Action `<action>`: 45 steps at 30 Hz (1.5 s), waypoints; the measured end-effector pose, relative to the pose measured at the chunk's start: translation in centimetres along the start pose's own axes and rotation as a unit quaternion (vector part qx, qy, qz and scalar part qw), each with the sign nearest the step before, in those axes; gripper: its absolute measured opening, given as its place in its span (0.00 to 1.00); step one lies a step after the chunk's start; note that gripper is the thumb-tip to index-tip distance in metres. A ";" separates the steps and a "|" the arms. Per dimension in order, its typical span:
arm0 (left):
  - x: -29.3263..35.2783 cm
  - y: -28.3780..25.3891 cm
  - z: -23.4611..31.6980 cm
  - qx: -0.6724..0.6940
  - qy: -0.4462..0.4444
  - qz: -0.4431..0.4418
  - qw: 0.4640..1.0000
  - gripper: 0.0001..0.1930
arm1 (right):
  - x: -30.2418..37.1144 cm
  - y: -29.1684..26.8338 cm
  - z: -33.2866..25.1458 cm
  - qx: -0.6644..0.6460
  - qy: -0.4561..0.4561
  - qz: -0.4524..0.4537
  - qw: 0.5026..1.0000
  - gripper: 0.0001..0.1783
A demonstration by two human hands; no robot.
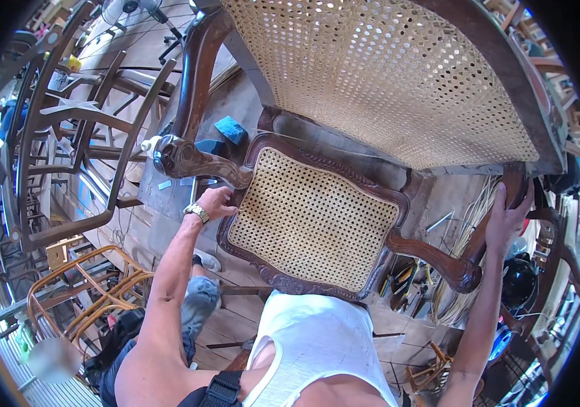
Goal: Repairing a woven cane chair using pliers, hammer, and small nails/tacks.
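A dark carved wooden armchair [432, 254] stands tipped in front of me. Its smaller woven cane panel [314, 217], in a carved frame, lies close to my white top. The larger cane panel [385, 74] rises beyond it. My right hand [507, 220] is wrapped round a dark wooden part of the chair at the lower right corner of the large panel. At the left edge of the small panel's frame, below the curled armrest [198, 163], my left hand [215, 202] has its fingers bent and drawn together. Whatever they may pinch is too small to make out.
Blue blocks [230, 129] lie beyond the left armrest. Stacked wooden chair frames [80, 122] crowd the left side, with a rattan frame [90, 285] below them. Loose cane strands [463, 292] and hand tools [405, 288] lie at the right. Another person's leg [202, 298] shows at lower left.
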State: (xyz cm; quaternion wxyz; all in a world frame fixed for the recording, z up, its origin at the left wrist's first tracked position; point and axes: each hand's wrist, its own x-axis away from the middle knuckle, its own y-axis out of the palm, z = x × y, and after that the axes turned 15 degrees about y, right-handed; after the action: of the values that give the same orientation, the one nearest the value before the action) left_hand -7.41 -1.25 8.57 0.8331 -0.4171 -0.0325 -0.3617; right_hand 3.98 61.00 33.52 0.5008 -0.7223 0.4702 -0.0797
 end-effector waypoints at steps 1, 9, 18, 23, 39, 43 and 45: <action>0.0 0.1 -0.2 -0.017 0.015 0.008 1.000 0.28 | 0.0 0.0 0.1 0.000 -0.005 -0.002 1.000 0.41; 0.0 1.1 -0.5 -0.014 -0.034 0.010 0.999 0.29 | 0.2 -0.2 -0.4 -0.007 0.018 -0.014 1.000 0.41; -0.3 2.0 -0.3 -0.083 -0.016 0.040 0.996 0.27 | -0.2 0.5 0.6 -0.036 -0.023 0.008 0.999 0.42; -0.5 1.3 -0.6 -0.077 -0.018 0.018 0.997 0.28 | -0.2 0.6 0.8 -0.072 -0.029 0.002 0.997 0.41; 0.4 0.6 0.6 0.086 -0.124 0.024 0.988 0.32 | -0.2 0.4 0.5 -0.064 -0.004 -0.016 0.998 0.43; 0.6 1.5 -0.2 0.127 -0.148 0.053 0.979 0.32 | -0.3 0.4 0.6 -0.057 -0.027 -0.007 0.998 0.43; 0.6 2.3 -1.1 0.167 -0.160 0.063 0.971 0.32 | -0.3 0.5 0.9 -0.058 -0.028 -0.004 0.998 0.43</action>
State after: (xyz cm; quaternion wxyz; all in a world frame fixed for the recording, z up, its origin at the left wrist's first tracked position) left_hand -5.78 -1.49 6.47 0.8961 -0.3256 -0.1987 -0.2268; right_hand 4.06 61.73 32.80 0.4709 -0.7536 0.4573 -0.0341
